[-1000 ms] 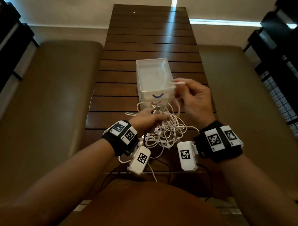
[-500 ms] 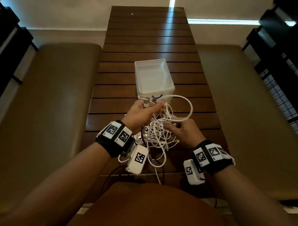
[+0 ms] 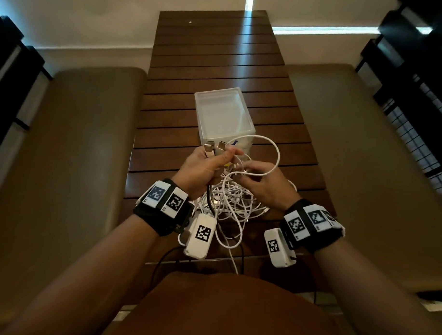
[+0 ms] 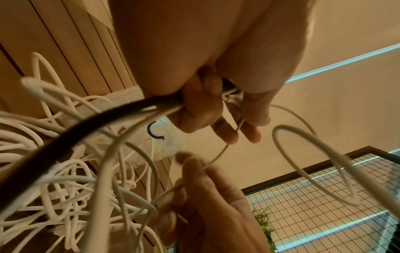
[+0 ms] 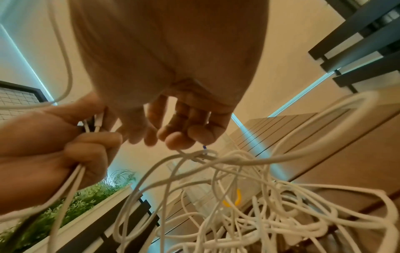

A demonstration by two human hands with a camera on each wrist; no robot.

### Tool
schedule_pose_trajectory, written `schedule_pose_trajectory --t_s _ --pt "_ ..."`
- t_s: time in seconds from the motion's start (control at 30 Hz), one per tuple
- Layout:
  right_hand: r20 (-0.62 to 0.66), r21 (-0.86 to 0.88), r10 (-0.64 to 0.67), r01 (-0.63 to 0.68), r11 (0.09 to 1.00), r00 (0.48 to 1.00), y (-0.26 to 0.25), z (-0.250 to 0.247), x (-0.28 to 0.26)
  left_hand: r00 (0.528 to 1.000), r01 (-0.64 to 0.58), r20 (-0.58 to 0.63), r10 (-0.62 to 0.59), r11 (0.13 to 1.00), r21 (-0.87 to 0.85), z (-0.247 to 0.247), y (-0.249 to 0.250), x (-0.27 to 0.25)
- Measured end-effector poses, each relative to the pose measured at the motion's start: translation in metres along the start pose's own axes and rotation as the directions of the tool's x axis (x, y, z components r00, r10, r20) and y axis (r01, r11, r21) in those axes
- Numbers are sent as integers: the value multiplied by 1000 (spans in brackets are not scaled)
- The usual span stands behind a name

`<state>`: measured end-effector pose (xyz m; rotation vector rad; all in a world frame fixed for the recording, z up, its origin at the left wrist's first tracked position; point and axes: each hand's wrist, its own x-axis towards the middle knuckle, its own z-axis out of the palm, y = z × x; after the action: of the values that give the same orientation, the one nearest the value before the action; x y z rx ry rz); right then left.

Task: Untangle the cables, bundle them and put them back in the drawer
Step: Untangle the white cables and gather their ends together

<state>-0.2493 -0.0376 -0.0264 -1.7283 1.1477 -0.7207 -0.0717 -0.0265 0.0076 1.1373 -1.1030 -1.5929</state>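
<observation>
Cables point(image 3: 232, 202) sit in a white tangle on the slatted table point(image 3: 219, 54) by the drawer box point(image 3: 223, 117); left hand point(image 3: 205, 166) clutches several plug ends, right hand point(image 3: 264, 184) pinches one thin strand.

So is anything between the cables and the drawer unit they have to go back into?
Nothing visible stands between them. The tangled white cables lie on the table right in front of the drawer unit, its drawers looking closed. The left hand grips several cable ends; the right hand pinches one strand.
</observation>
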Motion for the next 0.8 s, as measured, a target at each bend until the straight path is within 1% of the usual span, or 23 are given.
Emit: schedule_pose_trajectory --t_s 0.1,0.2,0.27,0.3,0.37,0.43,0.5,0.57,0.63,0.67,0.73,0.8 --pt "-8 19 15 -14 1000 1000 -7 -3 6 999 26 -42 -29 997 -70 11 6 1" --pt "-34 54 27 -26 998 999 -12 -9 9 993 109 -29 -111 992 -60 15 3 6" --pt "-54 109 17 -11 994 998 -14 -11 9 982 175 -62 -181 981 -80 16 -1 12" --pt "-77 152 15 -3 988 997 -16 -12 8 973 211 -81 -218 974 -87 17 -2 15" --pt "-148 171 9 16 985 989 -20 -18 7 964 252 -64 -256 965 -72 22 -4 19" --pt "-172 189 -3 36 981 985 -27 -23 5 969 245 -34 -245 969 14 27 -8 23" --pt "-171 247 -27 69 967 985 -34 -25 3 976 217 -40 -213 967 134 33 -11 23" --pt "-204 246 -84 134 960 975 -42 -26 4 978 211 -54 -204 944 254 33 -19 25" --pt "-277 190 -175 232 954 945 -52 -32 8 975 221 -69 -211 911 347 31 -29 24" --pt "-320 153 -211 270 951 924 -56 -35 10 971 238 -84 -223 899 368 28 -33 24" --pt "-381 108 -229 289 951 896 -60 -43 13 964 264 -126 -234 896 357 24 -34 22" --pt "-371 55 -255 295 954 893 -56 -50 13 969 234 -155 -192 913 333 17 -26 20"
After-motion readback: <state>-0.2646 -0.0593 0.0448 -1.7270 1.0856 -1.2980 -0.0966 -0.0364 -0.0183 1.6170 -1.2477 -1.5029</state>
